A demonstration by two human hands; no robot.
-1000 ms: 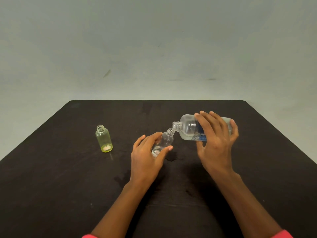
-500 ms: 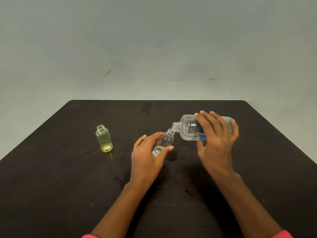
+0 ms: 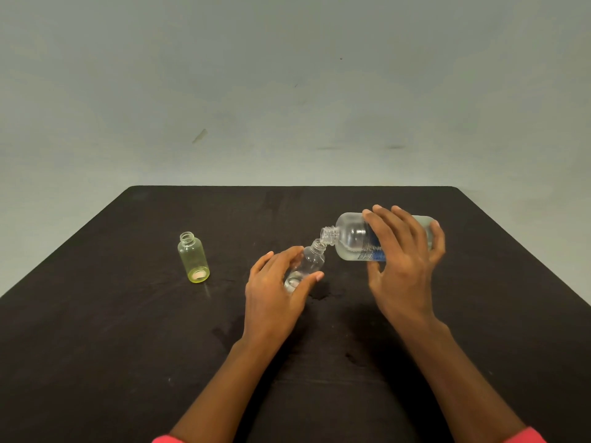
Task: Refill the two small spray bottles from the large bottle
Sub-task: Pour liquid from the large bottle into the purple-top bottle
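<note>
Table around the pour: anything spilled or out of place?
Yes. Dark, wet-looking patches lie on the table: one right of the small clear bottle that the left hand holds tilted, two more nearer the person. Probably liquid spilled from the large bottle.

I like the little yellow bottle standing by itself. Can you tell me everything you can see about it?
The little yellow bottle is small, see-through and yellow-tinted; glass or plastic, I cannot tell which. Its threaded neck is open, with no cap or sprayer on it. It stands upright on the left part of the dark table, and only the table touches it. It looks nearly empty, with a pale patch at its bottom.
</note>
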